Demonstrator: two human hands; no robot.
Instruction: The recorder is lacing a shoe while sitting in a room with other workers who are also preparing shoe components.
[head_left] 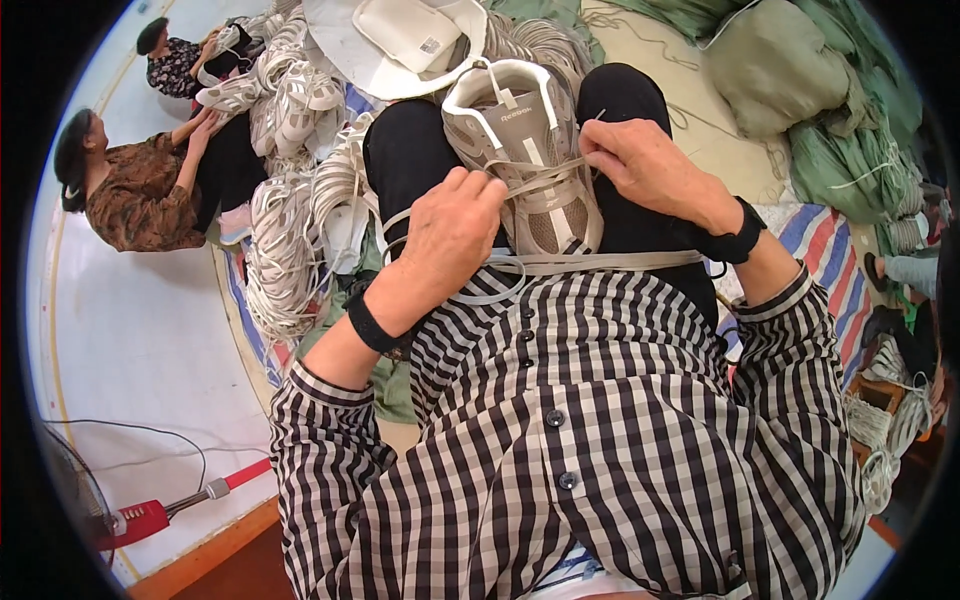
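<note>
Between my knees rests a beige and white sneaker upper [565, 218], its toe end toward me and its white-lined opening on the far side. Flat beige shoelaces [545, 178] run across it below the tongue [519, 118]. My left hand [452, 222] is closed in a pinch on the shoelace at the left side of the upper. On the right side, my right hand [648, 165] pinches the shoelace too, with a short end sticking up above its fingers. More lace hangs in a loop under my left hand. A beige strap [610, 263] crosses my lap.
Bundles of laced uppers [285, 250] lie at my left, beside two seated people [150, 195] handling similar pieces. A white padded piece [410, 35] lies beyond the upper. Green sacks [785, 65] fill the far right. Striped sheeting [815, 245] covers ground at right.
</note>
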